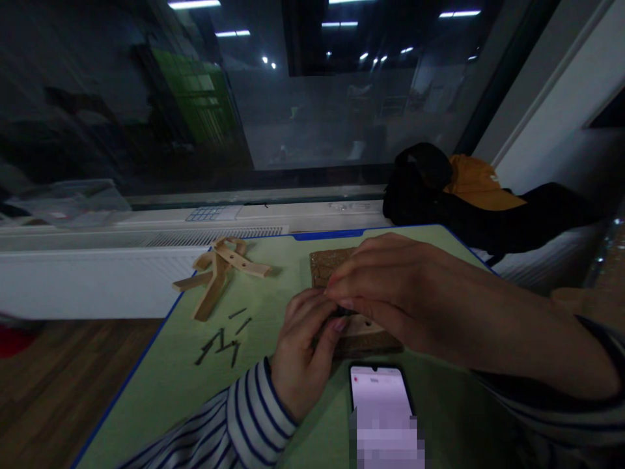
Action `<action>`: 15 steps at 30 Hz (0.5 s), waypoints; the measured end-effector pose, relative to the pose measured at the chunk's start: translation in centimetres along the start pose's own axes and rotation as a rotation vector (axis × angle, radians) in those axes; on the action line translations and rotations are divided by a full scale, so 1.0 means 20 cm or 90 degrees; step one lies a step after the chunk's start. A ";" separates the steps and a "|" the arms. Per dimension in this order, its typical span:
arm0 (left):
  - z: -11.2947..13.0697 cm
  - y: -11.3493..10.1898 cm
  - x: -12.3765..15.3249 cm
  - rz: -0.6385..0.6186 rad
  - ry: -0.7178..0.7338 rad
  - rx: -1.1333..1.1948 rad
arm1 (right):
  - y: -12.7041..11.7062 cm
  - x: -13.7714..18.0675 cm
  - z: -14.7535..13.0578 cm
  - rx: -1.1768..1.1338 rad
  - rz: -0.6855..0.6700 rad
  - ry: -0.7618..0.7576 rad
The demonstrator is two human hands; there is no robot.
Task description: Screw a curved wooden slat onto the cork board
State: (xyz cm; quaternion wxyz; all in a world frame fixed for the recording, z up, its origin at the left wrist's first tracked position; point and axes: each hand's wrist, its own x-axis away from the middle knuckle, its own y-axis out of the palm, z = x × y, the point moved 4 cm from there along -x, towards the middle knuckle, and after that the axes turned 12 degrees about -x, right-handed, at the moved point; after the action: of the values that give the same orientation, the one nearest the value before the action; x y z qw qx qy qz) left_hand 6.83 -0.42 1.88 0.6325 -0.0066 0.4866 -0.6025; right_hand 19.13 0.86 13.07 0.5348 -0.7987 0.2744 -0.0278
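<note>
My left hand (303,352) and my right hand (395,293) meet over a brown cork board (328,264) on the green table (273,286). Both pinch at a light wooden piece (361,324) with holes that lies on the board. The fingertips are pressed together over something small and dark that I cannot make out. Several dark nails (222,342) lie loose to the left of my left hand. Further back left sits a joined set of wooden strips (219,273).
A phone (383,404) with a lit screen lies at the near edge, just below the board. A black bag with an orange cap (469,189) rests on the sill at the right. A white radiator (97,273) and a dark window run along the back.
</note>
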 end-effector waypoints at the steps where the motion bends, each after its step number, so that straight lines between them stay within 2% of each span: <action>1: 0.00 0.00 0.00 -0.006 0.001 0.001 | 0.00 0.00 0.00 0.003 0.001 0.004; 6: -0.02 0.00 -0.01 -0.027 0.014 0.021 | 0.01 0.00 0.01 0.013 -0.002 0.014; 15: -0.16 0.03 0.01 -0.160 -0.013 0.017 | 0.00 -0.01 0.00 -0.039 0.007 0.007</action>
State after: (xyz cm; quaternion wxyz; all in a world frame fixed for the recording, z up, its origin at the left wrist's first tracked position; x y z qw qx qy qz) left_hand 5.32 1.42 -0.35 0.5571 -0.0649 0.4676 -0.6832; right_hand 18.98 0.94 13.05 0.5087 -0.8130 0.2826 -0.0206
